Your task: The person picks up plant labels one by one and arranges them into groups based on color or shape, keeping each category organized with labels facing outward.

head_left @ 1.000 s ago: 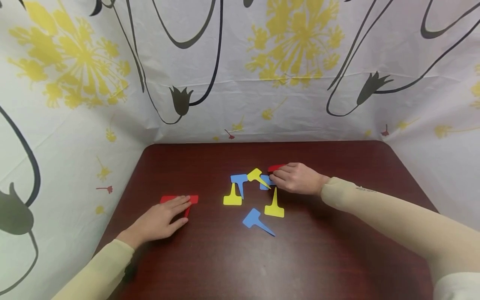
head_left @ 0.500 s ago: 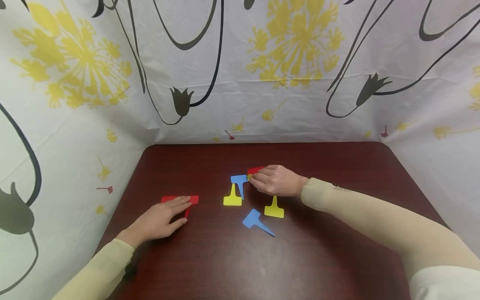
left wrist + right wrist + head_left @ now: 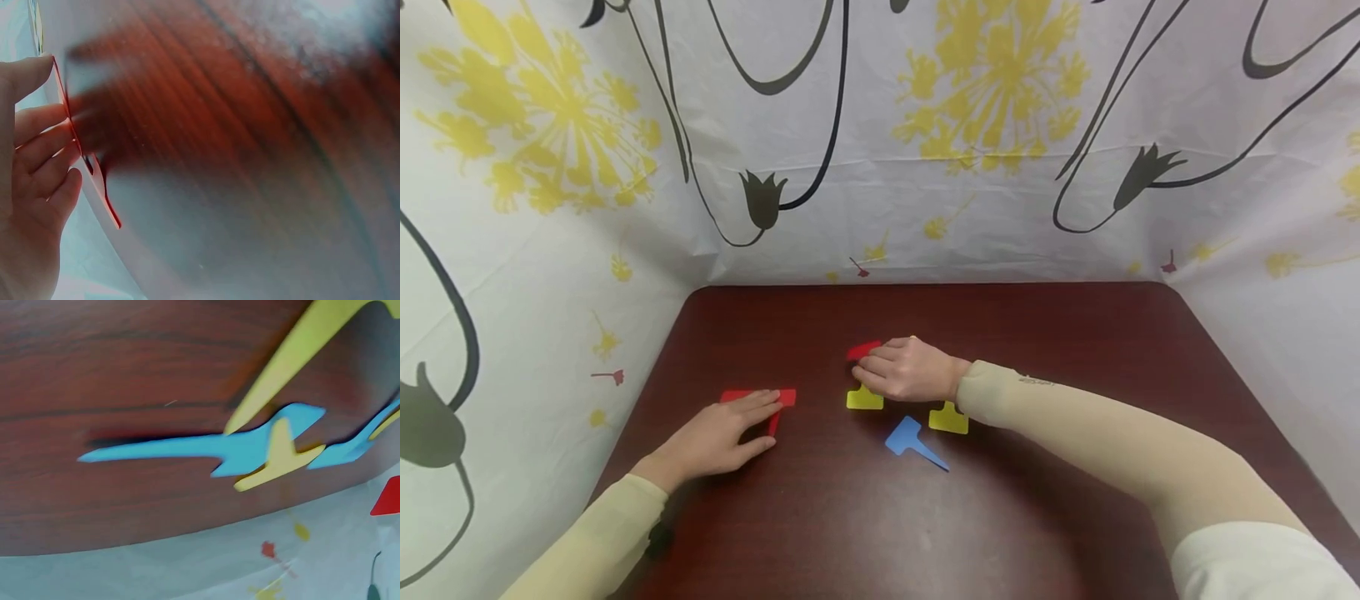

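My left hand rests with straight fingers on red T-shaped plant labels at the table's left; how many lie there I cannot tell. In my right hand I hold a red plant label over the middle group. It shows at the right edge of the right wrist view. Beneath that hand peeks the head of a yellow plant label. Another yellow plant label lies by my right wrist, and a blue plant label sits nearer. The right wrist view shows more blue labels touching yellow ones.
The dark reddish-brown table has rounded far corners. A white cloth printed with flowers hangs behind it and along both sides.
My right hand has carried the red label leftward from the group's right end to its left end, covering other labels on the way. My left hand has stayed still.
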The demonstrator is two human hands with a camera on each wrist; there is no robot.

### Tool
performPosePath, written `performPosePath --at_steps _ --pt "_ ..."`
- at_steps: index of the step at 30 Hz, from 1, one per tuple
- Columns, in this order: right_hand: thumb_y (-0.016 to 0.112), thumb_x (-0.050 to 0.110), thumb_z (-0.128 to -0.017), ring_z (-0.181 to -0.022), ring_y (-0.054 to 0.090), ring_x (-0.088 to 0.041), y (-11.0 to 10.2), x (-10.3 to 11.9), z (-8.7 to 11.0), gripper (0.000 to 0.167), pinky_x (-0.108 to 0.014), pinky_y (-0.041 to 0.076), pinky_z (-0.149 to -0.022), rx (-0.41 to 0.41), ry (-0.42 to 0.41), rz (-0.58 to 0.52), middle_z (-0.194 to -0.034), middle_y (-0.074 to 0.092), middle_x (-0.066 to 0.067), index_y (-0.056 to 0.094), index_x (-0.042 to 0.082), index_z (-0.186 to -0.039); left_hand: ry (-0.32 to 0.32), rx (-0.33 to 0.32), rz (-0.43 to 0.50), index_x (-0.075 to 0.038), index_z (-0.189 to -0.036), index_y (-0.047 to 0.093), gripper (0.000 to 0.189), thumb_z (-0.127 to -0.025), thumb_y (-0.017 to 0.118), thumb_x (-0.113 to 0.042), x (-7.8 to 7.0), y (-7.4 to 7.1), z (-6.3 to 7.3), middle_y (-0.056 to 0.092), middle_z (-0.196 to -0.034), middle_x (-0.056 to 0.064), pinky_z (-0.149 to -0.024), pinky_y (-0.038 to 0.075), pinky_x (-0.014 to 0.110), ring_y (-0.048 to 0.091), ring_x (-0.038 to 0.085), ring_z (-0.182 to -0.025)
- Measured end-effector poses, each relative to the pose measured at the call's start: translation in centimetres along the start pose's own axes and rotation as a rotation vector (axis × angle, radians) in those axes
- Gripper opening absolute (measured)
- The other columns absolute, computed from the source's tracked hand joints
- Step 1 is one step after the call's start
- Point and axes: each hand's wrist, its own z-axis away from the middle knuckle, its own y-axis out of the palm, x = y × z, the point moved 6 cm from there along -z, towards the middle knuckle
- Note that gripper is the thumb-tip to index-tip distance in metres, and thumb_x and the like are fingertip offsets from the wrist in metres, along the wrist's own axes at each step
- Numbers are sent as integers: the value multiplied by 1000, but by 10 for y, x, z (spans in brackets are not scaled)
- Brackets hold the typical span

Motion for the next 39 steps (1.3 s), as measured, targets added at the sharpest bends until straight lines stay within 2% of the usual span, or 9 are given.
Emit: performPosePath --at_steps 8,16,25,32,39 --pt "65 13 -96 -89 69 -13 10 20 -21 21 -28 57 -79 19 -28 -53 -100 73 -5 73 7 -115 -12 0 7 -14 -150 50 71 -92 69 -50 0 -1 -1 47 -153 6 -101 48 50 49 25 -136" --pt "61 13 -99 -89 69 -13 15 27 -37 22 -29 57 -80 31 -27 -93 -103 74 -5 73 8 -116 -8 6 5 -14 -150 51 71 -92 70 -50 -2 -4 -4 49 -151 7 -101 48 50 50 25 -135" --pt "57 13 -101 -88 69 -13 23 39 -49 22 -26 57 -70 2 -66 -111 -101 74 -4 74 7 -114 -17 1 7 -14 -148 53 70 -91 71 -49 -2 -5 -5 51 -150 7 -99 50 50 52 25 -134" --pt "55 16 -103 -87 69 -12 29 49 -55 24 -27 58 -78 73 -95 -142 -101 74 -3 73 8 -117 -8 -3 1 -13 -148 54 68 -92 70 -48 -2 -6 -5 52 -149 8 -98 50 51 53 26 -132" --pt "52 16 -104 -81 68 -11 35 59 -62 24 -27 57 -80 143 -147 -140 -99 73 -2 71 10 -117 -30 23 5 -13 -149 52 69 -92 69 -49 -3 -7 -4 49 -151 8 -99 50 50 53 26 -132"
